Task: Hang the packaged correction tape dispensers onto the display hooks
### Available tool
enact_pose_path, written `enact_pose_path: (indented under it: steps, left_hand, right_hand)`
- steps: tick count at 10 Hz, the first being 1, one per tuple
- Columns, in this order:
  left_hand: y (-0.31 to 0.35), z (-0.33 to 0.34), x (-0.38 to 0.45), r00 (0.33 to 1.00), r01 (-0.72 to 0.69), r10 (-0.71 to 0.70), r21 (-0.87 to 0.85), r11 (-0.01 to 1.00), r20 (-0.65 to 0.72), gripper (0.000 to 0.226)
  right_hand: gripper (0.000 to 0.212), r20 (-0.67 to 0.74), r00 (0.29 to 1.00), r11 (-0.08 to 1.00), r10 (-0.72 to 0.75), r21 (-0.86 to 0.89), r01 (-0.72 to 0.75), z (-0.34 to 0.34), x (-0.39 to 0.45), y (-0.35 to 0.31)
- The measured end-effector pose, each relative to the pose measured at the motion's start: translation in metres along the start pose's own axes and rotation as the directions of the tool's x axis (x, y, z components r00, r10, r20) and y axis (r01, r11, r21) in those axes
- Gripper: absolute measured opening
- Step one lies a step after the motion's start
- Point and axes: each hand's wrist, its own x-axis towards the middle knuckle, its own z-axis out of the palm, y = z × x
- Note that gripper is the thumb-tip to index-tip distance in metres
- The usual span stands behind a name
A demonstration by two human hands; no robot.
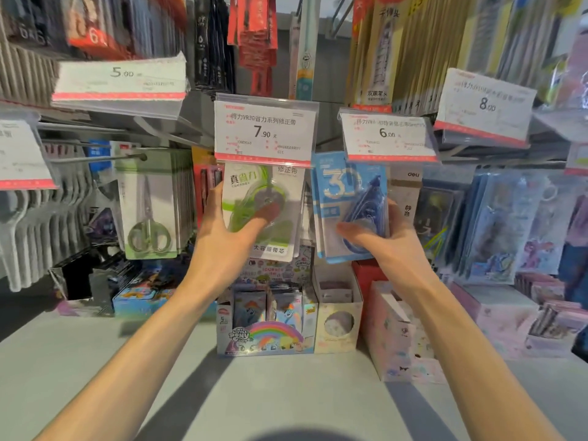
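Correction tape packs fill both my hands: left hand (222, 230) grips the green pack (264, 208), right hand (386, 240) the blue pack (350, 205). I judge both are at their hooks, hidden behind price tags; next, thread each hole on.

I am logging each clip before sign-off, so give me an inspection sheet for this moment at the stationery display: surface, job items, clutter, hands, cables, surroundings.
Surface: grey shelf below the hooks, carrying boxes.
Job's things: green correction tape pack under the 7.90 price tag; blue correction tape pack under the 6.00 price tag. The tags hide the hooks.
Clutter: pony card box; pale patterned box.
Hands: left hand holds the green pack, thumb on its front; right hand holds the blue pack.
Cables: nothing seen.
Surroundings: packaged scissors to the left, pen packs above, blurred sleeves to the right.
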Motion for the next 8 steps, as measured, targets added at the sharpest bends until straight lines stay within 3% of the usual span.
enact_pose_path:
  steps: [2,3,4,5,6,8]
  left_hand:
    - [0.0,0.021,-0.002,0.999,-0.027,0.021,-0.149,0.988,-0.045,0.083]
    - [-0.004,0.018,-0.002,0.999,-0.021,0.016,-0.119,0.993,-0.038,0.075]
    - [-0.009,0.016,-0.001,1.0,-0.003,0.001,-0.099,0.995,-0.02,0.069]
    - [-0.01,0.012,0.0,1.0,0.005,-0.005,-0.063,0.998,-0.002,0.07]
    - [-0.011,0.002,-0.001,1.0,0.004,-0.004,-0.024,1.0,0.0,0.063]
    - [-0.015,-0.023,-0.012,0.997,-0.029,0.016,-0.172,0.985,-0.08,0.053]
  right_hand:
    - [0.072,0.03,0.999,1.0,0.025,0.014,-0.026,0.016,-0.004,-0.001]
    - [0.078,0.041,0.999,0.999,0.019,-0.038,-0.018,0.013,-0.007,0.0]
    - [0.076,0.018,0.999,0.999,0.038,-0.017,-0.038,0.014,-0.007,-0.001]
    - [0.047,0.0,0.998,0.998,0.057,-0.034,-0.057,0.015,-0.008,-0.005]
    - [0.058,-0.014,0.997,0.997,0.074,-0.009,-0.074,0.01,-0.013,-0.008]
    - [0.038,-0.123,0.987,0.994,0.104,0.051,-0.099,-0.01,-0.039,-0.016]
